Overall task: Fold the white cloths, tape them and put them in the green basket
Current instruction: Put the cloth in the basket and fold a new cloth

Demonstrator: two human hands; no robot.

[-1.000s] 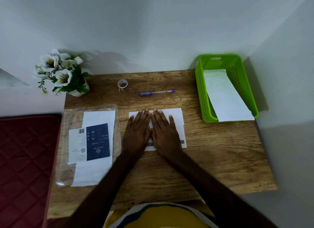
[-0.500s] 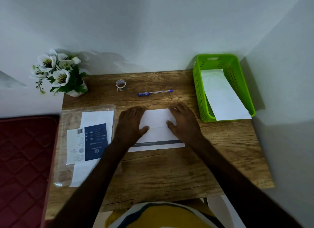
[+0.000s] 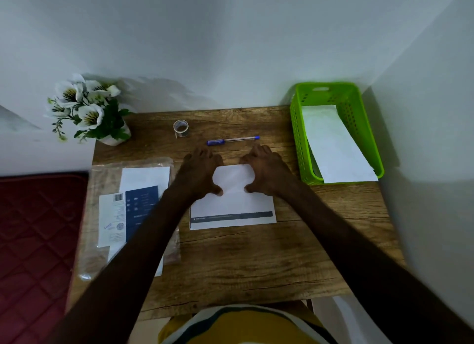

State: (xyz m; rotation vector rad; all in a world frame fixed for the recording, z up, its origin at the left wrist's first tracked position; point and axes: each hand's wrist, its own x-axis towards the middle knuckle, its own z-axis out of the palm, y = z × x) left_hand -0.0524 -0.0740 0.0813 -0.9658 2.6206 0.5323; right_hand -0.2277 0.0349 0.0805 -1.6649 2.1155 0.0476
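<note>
In the middle of the frame a white cloth (image 3: 232, 205) lies flat on the wooden bench (image 3: 256, 261), a dark stripe running along its near edge. Both hands sit at its far edge. The left hand (image 3: 201, 173) covers the cloth's upper-left corner, its fingers (image 3: 202, 153) curled down over the far edge and its thumb pressed on top of the cloth. The right hand (image 3: 265, 171) mirrors it at the upper-right corner, fingers (image 3: 259, 151) bent over the edge and thumb on the white surface. Each hand seems to pinch the far edge between thumb and fingers; how far the edge is lifted cannot be told.

Just beyond the hands a blue pen (image 3: 233, 140) lies crosswise. Further up and to the left of it a tape roll (image 3: 181, 128) stands on the bench. In the upper left of the frame a pot of white flowers (image 3: 88, 110) sits at the bench's far corner. At the left, partly under the left forearm, a clear bag (image 3: 133, 215) holds white sheets and a dark blue card. In the upper right stands the green basket (image 3: 300, 143), with another folded white cloth (image 3: 333, 146) in it, leaning out over the near rim. A dark red mattress (image 3: 33, 241) fills the lower left of the frame
</note>
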